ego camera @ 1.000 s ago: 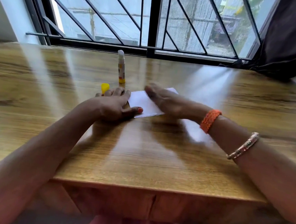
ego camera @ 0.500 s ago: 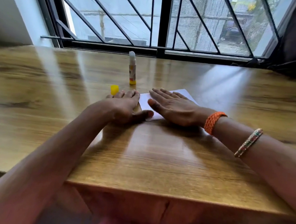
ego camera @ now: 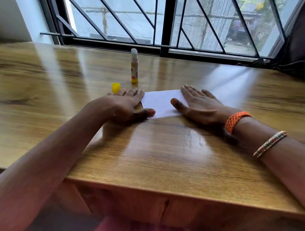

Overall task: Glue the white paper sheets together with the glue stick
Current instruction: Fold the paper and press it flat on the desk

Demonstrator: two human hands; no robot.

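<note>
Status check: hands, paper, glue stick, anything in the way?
Left hand and right hand flat, pressing white paper sheets. Glue stick upright behind, uncapped; yellow cap beside left fingers. Nothing blocking.

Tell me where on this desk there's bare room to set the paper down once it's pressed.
Bare wood lies between the white paper sheets and the table front edge, and right of the right hand. It is crowded behind the left hand: yellow cap, upright glue stick.
</note>
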